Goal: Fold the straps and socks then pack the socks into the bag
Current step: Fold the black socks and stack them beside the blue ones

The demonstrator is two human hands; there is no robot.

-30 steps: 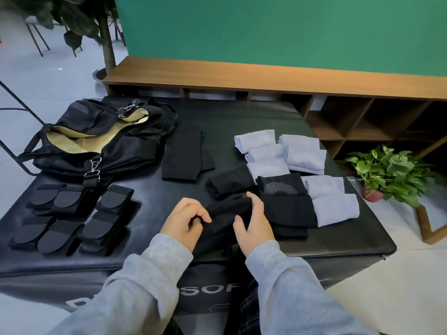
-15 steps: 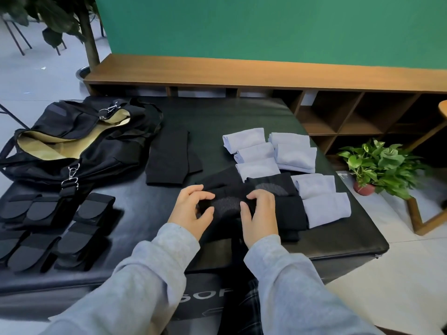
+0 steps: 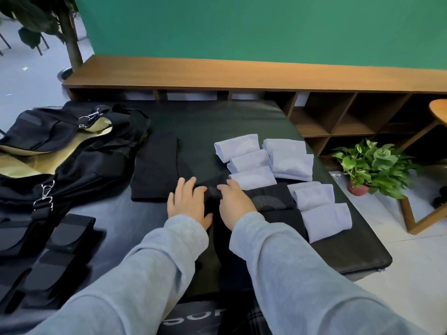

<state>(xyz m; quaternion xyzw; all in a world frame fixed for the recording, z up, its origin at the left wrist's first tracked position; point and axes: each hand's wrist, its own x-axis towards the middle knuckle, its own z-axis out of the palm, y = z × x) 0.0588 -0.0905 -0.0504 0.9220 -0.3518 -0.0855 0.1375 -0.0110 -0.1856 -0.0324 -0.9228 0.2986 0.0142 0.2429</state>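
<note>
Since the earlier frames both hands have moved forward and flattened: the fingers that were curled and pinching the black sock (image 3: 212,193) now lie nearly straight. The left hand (image 3: 187,201) presses palm down on the sock's left side, fingers extended, gripping nothing. The right hand (image 3: 234,201) presses its right side likewise, fingers extended, thumb toward the left hand. The sock lies on the black padded table (image 3: 217,122), between a flat black sock pile (image 3: 154,170) on the left and folded black socks (image 3: 273,201) on the right. Folded light socks (image 3: 266,160) sit in rows beyond and to the right, touching one another. The open black bag (image 3: 72,151), tan lining visible, rests at the table's left rear. Folded straps (image 3: 55,250) lie at the left front corner. A potted plant (image 3: 372,165) stands on the floor, right.
</note>
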